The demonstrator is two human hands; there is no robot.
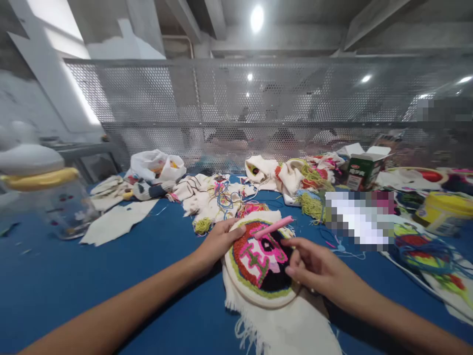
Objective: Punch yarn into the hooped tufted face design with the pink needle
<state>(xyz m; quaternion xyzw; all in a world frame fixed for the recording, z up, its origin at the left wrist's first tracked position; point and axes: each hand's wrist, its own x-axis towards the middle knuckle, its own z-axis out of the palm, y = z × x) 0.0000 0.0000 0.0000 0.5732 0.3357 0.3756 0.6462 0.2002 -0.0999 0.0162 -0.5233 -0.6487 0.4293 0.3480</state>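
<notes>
My left hand (216, 245) grips the left edge of a round embroidery hoop (258, 300), thumb on top and the other fingers partly hidden beneath. White backing cloth (284, 328) with a frayed edge hangs below the hoop. Red, pink, green, white and black yarn loops fill the stretched fabric. A pink punch needle (275, 227) leans across the upper part of the design, with neither hand on it. At the hoop's right side, over the black area, is my right hand (318, 266), its thumb and index finger apart and the others curled. I see nothing between them.
Yarn and cloth scraps (207, 197) are heaped behind the hoop on the blue table (148, 281). A clear jar (66, 207) with a yellow rim stands left. Toward the right are a green box (364, 170), a yellow-lidded tub (445, 212) and another yarn piece (421, 246).
</notes>
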